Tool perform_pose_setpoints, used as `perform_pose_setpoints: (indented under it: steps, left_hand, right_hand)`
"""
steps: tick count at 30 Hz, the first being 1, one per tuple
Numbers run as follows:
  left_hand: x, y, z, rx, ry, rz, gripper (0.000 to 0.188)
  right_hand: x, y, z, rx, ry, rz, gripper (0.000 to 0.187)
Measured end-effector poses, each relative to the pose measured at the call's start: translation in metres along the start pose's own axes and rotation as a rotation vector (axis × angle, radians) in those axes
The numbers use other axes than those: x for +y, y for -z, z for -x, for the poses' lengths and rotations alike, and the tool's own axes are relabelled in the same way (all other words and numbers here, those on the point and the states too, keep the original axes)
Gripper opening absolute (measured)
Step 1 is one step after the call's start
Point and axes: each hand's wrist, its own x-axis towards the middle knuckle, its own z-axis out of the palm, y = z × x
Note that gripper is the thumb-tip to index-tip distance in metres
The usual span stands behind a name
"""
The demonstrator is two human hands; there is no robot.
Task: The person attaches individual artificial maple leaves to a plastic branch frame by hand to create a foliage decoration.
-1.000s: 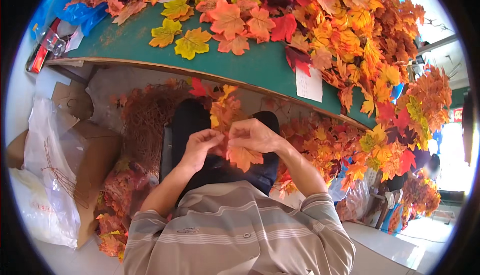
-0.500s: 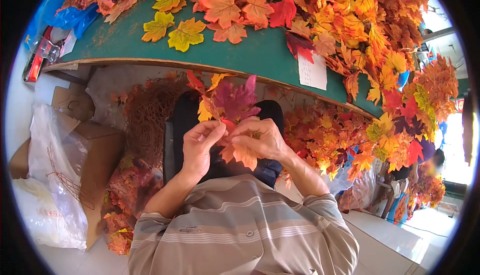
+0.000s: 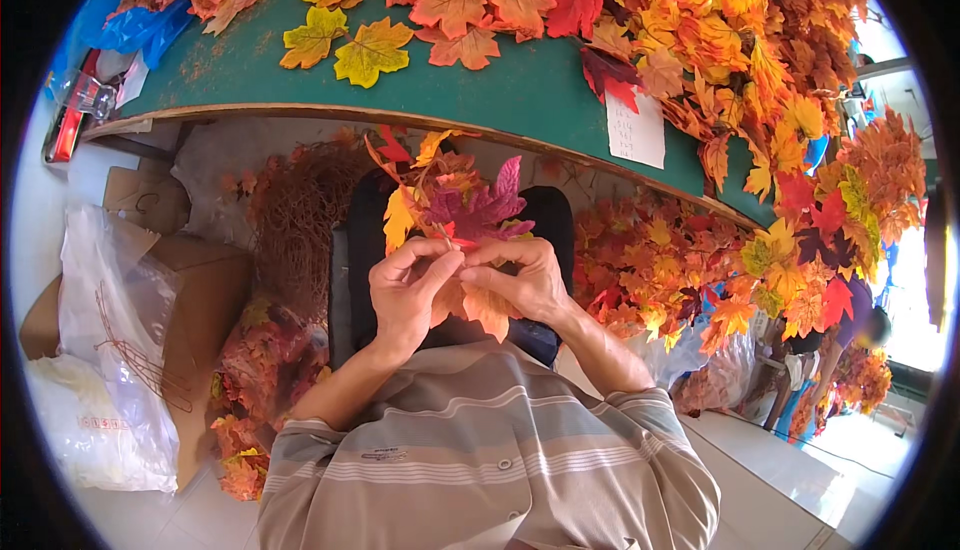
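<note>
Above my lap, a bunch of artificial maple leaves (image 3: 478, 210) is held between my two hands, with purple, red, yellow and orange leaves on it. My left hand (image 3: 408, 295) pinches it from the left, thumb and forefinger closed near a small red leaf. From the right, my right hand (image 3: 525, 280) pinches the bunch close beside the left fingertips. The exact spot where the stems meet is hidden by my fingers. A pale orange leaf (image 3: 488, 312) hangs below the hands.
Ahead stands a green table (image 3: 250, 85) with loose yellow leaves (image 3: 372, 53) and a big leaf heap (image 3: 720, 20). A paper slip (image 3: 636, 135) lies by its edge. Brown vines (image 3: 295, 215), a cardboard box (image 3: 205, 290) and a plastic bag (image 3: 100, 350) sit left; more leaves (image 3: 650, 260) right.
My fingertips have drawn closer together on the bunch. The purple leaf has turned and tipped slightly right, and the yellow leaf has shifted left and down.
</note>
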Motion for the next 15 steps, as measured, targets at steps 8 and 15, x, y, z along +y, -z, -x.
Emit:
perform_pose_setpoints:
  steps: [8, 15]
  left_hand:
    - [-0.0068, 0.0037, -0.0042, 0.010, -0.084, -0.106, 0.009]
    - [-0.0078, 0.0046, -0.0014, 0.018, -0.042, -0.057, 0.010]
  right_hand:
    - [-0.0042, 0.0035, -0.0035, -0.012, 0.086, 0.084, 0.011]
    - [-0.0039, 0.0018, -0.0038, -0.024, 0.054, 0.060, 0.015]
